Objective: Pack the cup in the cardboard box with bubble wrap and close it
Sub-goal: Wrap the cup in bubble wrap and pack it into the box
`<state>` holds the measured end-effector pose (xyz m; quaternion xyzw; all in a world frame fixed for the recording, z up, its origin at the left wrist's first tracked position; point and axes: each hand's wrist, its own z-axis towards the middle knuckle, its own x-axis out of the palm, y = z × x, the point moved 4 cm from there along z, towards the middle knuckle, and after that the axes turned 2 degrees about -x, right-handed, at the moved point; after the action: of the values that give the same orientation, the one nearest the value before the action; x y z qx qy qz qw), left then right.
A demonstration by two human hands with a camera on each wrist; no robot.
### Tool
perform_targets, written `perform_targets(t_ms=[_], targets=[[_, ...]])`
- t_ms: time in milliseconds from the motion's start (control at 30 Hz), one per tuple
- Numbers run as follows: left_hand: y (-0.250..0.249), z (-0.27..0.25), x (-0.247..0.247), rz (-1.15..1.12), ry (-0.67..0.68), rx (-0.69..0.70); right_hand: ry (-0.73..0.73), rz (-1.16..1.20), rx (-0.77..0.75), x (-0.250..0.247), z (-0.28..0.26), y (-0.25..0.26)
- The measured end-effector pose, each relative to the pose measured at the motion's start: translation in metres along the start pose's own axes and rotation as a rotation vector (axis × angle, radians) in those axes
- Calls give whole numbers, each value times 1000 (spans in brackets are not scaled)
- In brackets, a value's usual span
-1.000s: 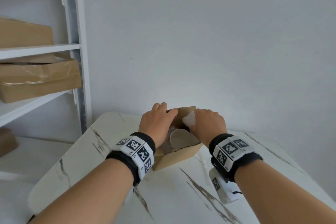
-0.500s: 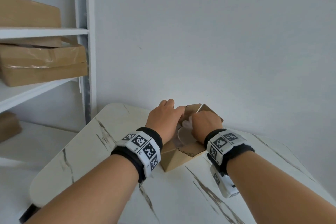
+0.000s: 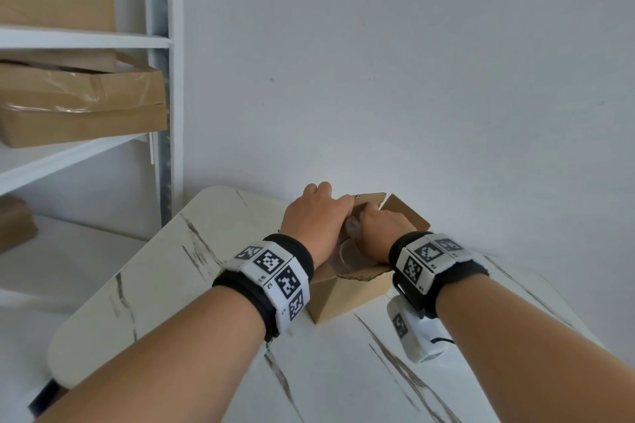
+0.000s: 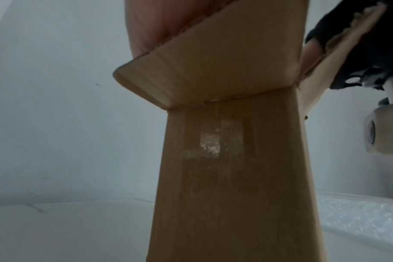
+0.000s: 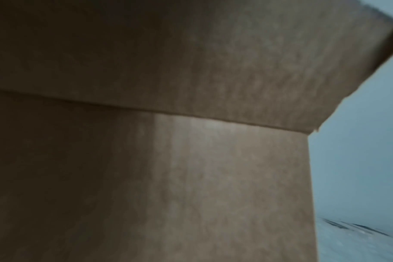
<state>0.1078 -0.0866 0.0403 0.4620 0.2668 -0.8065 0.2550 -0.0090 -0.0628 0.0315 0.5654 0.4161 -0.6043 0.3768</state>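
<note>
A small cardboard box (image 3: 347, 295) stands on the marble table with its flaps up. The cup in clear bubble wrap (image 3: 345, 251) lies in its opening, round end toward me. My left hand (image 3: 318, 216) lies on the box's left flap (image 4: 213, 74), palm down, fingers bent over the far rim. My right hand (image 3: 381, 227) reaches into the box from the right, fingers curled down on the wrapped cup, their tips hidden. The right wrist view shows only the box wall (image 5: 191, 177).
The table (image 3: 192, 285) ends just left of the box, with a white wall close behind. A white shelf unit (image 3: 161, 113) on the left holds brown parcels (image 3: 82, 106). Loose bubble wrap (image 4: 359, 219) lies on the table beside the box.
My right hand has sunk deeper into the box and the white tuft of wrap it held is out of sight. The box has turned a little; my left hand stays on its flap.
</note>
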Motion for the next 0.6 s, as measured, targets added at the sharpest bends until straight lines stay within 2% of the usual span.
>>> perform_targets(t_ms=[200,433,500,600], targets=[[0,2,6,30,-2,-10,119,60,44,-12,5,-14],[-1,3,7,80,21,-27,138,98,34,-15,5,-21],[-11,5,4,194,33,48,132,118,31,-16,2,-21],[-25,10,0,374,45,276,87,98,30,-15,-1,-18]])
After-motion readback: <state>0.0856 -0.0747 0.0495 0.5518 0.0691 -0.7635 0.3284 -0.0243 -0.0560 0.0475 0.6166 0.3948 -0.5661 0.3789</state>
